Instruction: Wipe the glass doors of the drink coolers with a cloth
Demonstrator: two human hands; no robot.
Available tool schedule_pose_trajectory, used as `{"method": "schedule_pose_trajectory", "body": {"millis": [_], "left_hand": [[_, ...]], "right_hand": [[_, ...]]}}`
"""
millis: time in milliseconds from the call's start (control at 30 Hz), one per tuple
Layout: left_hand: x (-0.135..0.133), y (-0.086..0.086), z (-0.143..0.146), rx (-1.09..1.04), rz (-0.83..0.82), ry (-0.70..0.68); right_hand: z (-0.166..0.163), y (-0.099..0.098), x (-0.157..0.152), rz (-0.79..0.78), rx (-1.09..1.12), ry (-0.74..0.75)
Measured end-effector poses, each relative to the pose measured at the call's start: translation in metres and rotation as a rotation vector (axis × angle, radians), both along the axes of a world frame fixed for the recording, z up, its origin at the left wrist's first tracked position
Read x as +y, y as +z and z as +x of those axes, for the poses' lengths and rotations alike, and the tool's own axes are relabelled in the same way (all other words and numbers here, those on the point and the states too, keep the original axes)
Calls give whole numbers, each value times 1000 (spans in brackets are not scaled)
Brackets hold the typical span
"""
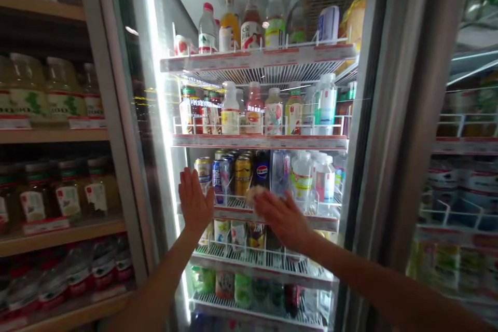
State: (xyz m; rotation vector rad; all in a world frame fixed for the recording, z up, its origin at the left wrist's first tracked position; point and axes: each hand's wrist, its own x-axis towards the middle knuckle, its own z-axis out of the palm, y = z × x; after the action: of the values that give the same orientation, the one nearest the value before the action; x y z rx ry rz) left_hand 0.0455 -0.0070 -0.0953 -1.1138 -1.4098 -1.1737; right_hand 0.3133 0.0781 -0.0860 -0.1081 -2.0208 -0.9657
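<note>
My left hand [195, 203] is held up flat against the glass door [163, 114] of a drinks fridge, fingers straight, nothing in it. It lies before the third shelf, close to the gold and blue cans [221, 176]. Slightly blurred, my right hand [282, 218] presses a small pale cloth [254, 194] to the glass, mostly covered by the fingers. Behind that hand, inside the fridge, stand a dark Pepsi bottle [262, 168] and clear bottles [302, 176].
White wire shelves [257, 141] with several bottles and cans fill the fridge. Metal frame posts [404, 140] run down the right side. On the left, wooden shelves [54, 136] carry jars and bottles. Another glass-fronted cooler [467, 148] is at the far right.
</note>
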Motion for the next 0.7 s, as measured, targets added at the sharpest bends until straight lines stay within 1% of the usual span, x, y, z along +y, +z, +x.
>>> {"method": "schedule_pose_trajectory", "body": {"millis": [33, 67, 100, 133, 167, 267, 300, 333, 367, 467, 567, 633, 667, 700], "left_hand": [[-2, 1, -2, 17, -16, 5], [-5, 1, -4, 31, -33, 6], [-7, 2, -6, 41, -52, 4], [-10, 2, -8, 50, -67, -1], [-12, 2, -10, 58, -81, -4], [-19, 3, -16, 86, -125, -21], [-21, 3, -17, 86, -137, -25], [-23, 4, -18, 86, -150, -28], [-24, 4, -19, 89, -165, -31], [-24, 4, -21, 125, -178, -23], [-23, 4, -21, 166, -151, -5], [-21, 4, -22, 184, -137, -5], [-20, 3, -22, 194, -130, -10], [-19, 3, -22, 201, -122, -14]], "right_hand": [[-3, -11, -4, 40, -150, 38], [-4, -16, -6, 75, -243, 60], [-5, -14, -7, 101, -268, 66], [-3, -5, -6, 109, -228, 50], [-1, 10, -3, 97, -138, 16], [9, 64, 10, 3, 178, -90], [11, 76, 14, -19, 234, -101], [13, 84, 16, -28, 262, -102], [14, 87, 17, -23, 270, -97], [21, 85, 18, -1, 276, -113], [33, 80, 18, -11, 383, -181], [42, 68, 17, -22, 448, -236], [44, 57, 16, -16, 425, -251], [46, 44, 15, -2, 350, -256]]}}
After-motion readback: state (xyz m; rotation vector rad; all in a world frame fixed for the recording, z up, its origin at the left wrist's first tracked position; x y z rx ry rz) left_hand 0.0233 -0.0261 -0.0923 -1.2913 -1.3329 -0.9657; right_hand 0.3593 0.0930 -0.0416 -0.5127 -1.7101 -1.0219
